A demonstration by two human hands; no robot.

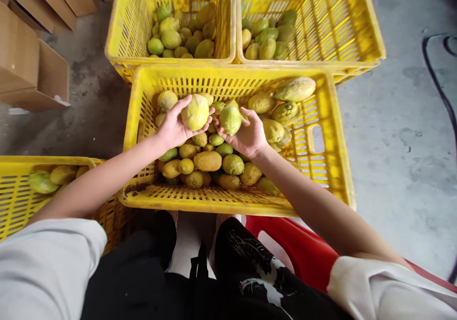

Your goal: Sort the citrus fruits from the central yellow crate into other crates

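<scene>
Both hands are over a yellow plastic crate (330,134) in front of me. My left hand (178,125) holds a large pale yellow-green lemon (195,112), its fingers curled beneath and the thumb against its side. My right hand (250,136) grips a smaller, greener lemon (230,120) from the right, close beside the first but apart from it. Below both hands lies a heap of yellow and green lemons (207,161) in mixed sizes. Larger, longer fruits (294,89) rest toward the crate's right end. My hands hide part of the heap.
Behind stand two more yellow crates, a left one (117,39) and a right one (342,20), each with some lemons. Another crate (14,205) with fruit is at left. Cardboard boxes (17,48) stand upper left. A red plastic stool (303,248) is beside my leg; a black cable (437,84) lies right.
</scene>
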